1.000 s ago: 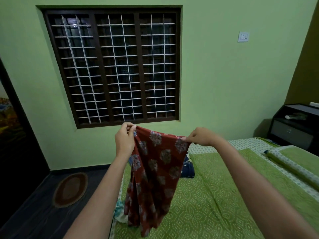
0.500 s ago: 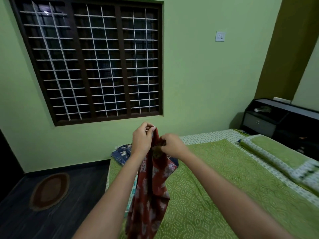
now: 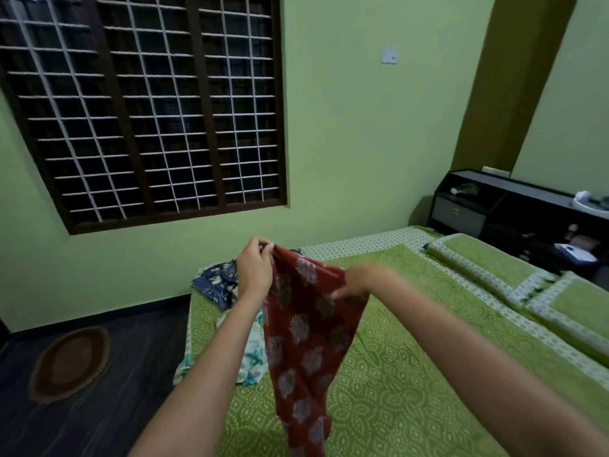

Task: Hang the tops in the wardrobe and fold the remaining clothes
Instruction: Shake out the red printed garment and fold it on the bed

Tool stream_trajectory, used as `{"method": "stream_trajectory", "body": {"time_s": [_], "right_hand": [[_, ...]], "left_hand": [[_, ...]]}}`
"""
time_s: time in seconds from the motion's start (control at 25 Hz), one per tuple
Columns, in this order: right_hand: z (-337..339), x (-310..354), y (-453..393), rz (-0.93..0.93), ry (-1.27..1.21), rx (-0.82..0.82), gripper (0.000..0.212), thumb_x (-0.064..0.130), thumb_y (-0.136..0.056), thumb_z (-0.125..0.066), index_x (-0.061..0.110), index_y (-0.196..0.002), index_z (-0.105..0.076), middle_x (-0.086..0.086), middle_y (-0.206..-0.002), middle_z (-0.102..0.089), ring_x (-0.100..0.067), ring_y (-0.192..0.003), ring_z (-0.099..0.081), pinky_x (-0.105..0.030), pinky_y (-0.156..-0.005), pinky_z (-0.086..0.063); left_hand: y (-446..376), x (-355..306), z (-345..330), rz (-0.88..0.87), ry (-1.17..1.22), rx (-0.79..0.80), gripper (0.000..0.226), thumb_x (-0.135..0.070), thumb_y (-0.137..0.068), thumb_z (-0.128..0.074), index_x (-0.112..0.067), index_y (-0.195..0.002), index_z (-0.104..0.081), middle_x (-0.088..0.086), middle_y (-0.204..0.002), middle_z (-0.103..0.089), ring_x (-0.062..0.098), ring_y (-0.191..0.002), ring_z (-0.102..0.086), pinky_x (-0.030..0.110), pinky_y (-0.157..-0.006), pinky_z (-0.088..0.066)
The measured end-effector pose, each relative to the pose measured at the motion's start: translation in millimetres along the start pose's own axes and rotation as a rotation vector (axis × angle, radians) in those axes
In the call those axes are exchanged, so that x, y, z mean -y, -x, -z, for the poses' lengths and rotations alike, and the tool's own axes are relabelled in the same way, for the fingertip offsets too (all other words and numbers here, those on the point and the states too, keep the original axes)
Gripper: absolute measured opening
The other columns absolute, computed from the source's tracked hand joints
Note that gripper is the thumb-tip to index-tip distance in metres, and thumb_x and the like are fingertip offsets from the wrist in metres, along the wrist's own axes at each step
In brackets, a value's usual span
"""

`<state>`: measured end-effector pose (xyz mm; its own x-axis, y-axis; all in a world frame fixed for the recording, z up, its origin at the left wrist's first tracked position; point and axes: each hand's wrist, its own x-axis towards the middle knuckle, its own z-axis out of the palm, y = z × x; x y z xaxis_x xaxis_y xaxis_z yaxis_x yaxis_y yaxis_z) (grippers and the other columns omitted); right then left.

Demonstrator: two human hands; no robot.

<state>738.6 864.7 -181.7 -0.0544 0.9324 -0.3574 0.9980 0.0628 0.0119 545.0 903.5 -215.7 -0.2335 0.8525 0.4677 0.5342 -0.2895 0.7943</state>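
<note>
I read this as the fold step, mid-fold on the red garment (image 3: pixel 306 331): left hand (image 3: pixel 254 275) pinches its top edge up high, and it hangs over the near part of the bed (image 3: pixel 412 357). Right hand (image 3: pixel 361 282) is blurred, at the cloth's right edge and seemingly gripping it, though I can't tell how tightly. Next I'd bring the edges together evenly and lay it flat, clear of the blue (image 3: pixel 216 285) and teal (image 3: pixel 253 357) clothes just left.
</note>
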Motion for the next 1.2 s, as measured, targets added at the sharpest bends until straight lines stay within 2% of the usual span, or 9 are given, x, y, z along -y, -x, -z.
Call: {"method": "stream_trajectory", "body": {"time_s": [0.12, 0.32, 0.44, 0.64, 0.8, 0.88, 0.96, 1.12, 1.2], "right_hand": [[16.8, -36.6, 14.6, -0.101, 0.127, -0.072, 0.062, 0.056, -0.094, -0.043, 0.003, -0.122, -0.058, -0.012, -0.117, -0.057, -0.026, -0.114, -0.052, -0.044, -0.107, -0.031], [-3.4, -68.8, 52.3, 0.024, -0.019, 0.123, 0.055, 0.056, -0.089, -0.053, 0.003, -0.098, -0.065, -0.004, -0.086, -0.058, -0.023, -0.089, -0.053, -0.028, -0.076, -0.038], [-20.2, -71.8, 59.8, 0.053, -0.112, 0.058, 0.065, 0.064, -0.085, -0.053, 0.008, -0.117, -0.061, -0.005, -0.105, -0.059, -0.025, -0.097, -0.056, -0.028, -0.076, -0.039], [-45.5, -97.1, 78.7, 0.168, -0.335, -0.157, 0.037, 0.04, -0.089, -0.061, 0.018, -0.062, -0.048, 0.001, -0.064, -0.048, -0.019, -0.062, -0.043, -0.028, -0.052, -0.032], [-76.1, -154.8, 109.9, -0.076, -0.05, 0.516, 0.042, 0.052, -0.089, -0.058, 0.011, -0.088, -0.066, -0.003, -0.08, -0.065, -0.023, -0.074, -0.059, -0.028, -0.072, -0.045], [-78.8, -175.4, 122.9, -0.074, 0.059, 0.377, 0.058, 0.059, -0.084, -0.06, 0.006, -0.106, -0.067, -0.006, -0.095, -0.068, -0.023, -0.088, -0.06, -0.03, -0.081, -0.047], [-86.0, -196.6, 126.9, 0.04, 0.063, 0.227, 0.057, 0.06, -0.084, -0.059, 0.006, -0.098, -0.067, -0.002, -0.081, -0.064, -0.024, -0.09, -0.058, -0.031, -0.083, -0.047], [-85.3, -243.9, 151.3, -0.067, 0.256, 0.386, 0.067, 0.062, -0.081, -0.061, 0.014, -0.127, -0.058, 0.0, -0.135, -0.054, -0.028, -0.128, -0.047, -0.042, -0.105, -0.035], [-67.7, -268.8, 164.4, -0.103, 0.264, 0.145, 0.069, 0.067, -0.078, -0.06, 0.016, -0.124, -0.059, 0.001, -0.128, -0.057, -0.027, -0.125, -0.048, -0.05, -0.107, -0.024]], "left_hand": [[21.7, 0.1, -21.3, 0.01, -0.009, 0.046, 0.015, -0.018, -0.098, -0.05, -0.01, -0.086, -0.054, -0.006, -0.067, -0.051, 0.011, -0.06, -0.046, 0.03, -0.059, -0.032], [42.5, -27.0, -54.4, 0.0, 0.028, 0.102, 0.014, -0.021, -0.099, -0.048, -0.013, -0.09, -0.053, 0.0, -0.076, -0.057, 0.018, -0.069, -0.052, 0.029, -0.058, -0.034], [66.7, -58.6, -83.3, -0.069, 0.097, 0.165, 0.012, -0.021, -0.098, -0.05, -0.013, -0.092, -0.056, 0.001, -0.083, -0.06, 0.018, -0.076, -0.055, 0.027, -0.063, -0.034], [112.6, -115.1, -119.6, -0.198, 0.163, 0.239, 0.009, -0.016, -0.096, -0.053, -0.011, -0.091, -0.06, -0.002, -0.083, -0.061, 0.011, -0.078, -0.056, 0.018, -0.064, -0.036], [144.3, -138.1, -136.9, -0.19, 0.134, 0.244, 0.008, -0.018, -0.096, -0.055, -0.017, -0.088, -0.059, -0.004, -0.08, -0.061, 0.01, -0.074, -0.057, 0.021, -0.063, -0.039], [165.2, -145.8, -149.1, -0.179, 0.115, 0.214, 0.008, -0.017, -0.096, -0.054, -0.014, -0.089, -0.059, -0.001, -0.079, -0.061, 0.013, -0.073, -0.057, 0.023, -0.062, -0.038], [182.6, -154.5, -159.9, -0.121, 0.112, 0.157, 0.009, -0.016, -0.096, -0.053, -0.012, -0.091, -0.059, 0.0, -0.081, -0.061, 0.015, -0.074, -0.057, 0.026, -0.063, -0.04], [201.2, -155.9, -166.7, -0.014, 0.027, 0.089, 0.012, -0.016, -0.097, -0.052, -0.009, -0.091, -0.059, 0.003, -0.076, -0.061, 0.02, -0.068, -0.057, 0.03, -0.058, -0.041], [213.4, -151.0, -168.8, 0.062, 0.009, 0.047, 0.012, -0.016, -0.098, -0.051, -0.009, -0.09, -0.057, 0.001, -0.073, -0.058, 0.02, -0.066, -0.055, 0.03, -0.055, -0.038]]}}
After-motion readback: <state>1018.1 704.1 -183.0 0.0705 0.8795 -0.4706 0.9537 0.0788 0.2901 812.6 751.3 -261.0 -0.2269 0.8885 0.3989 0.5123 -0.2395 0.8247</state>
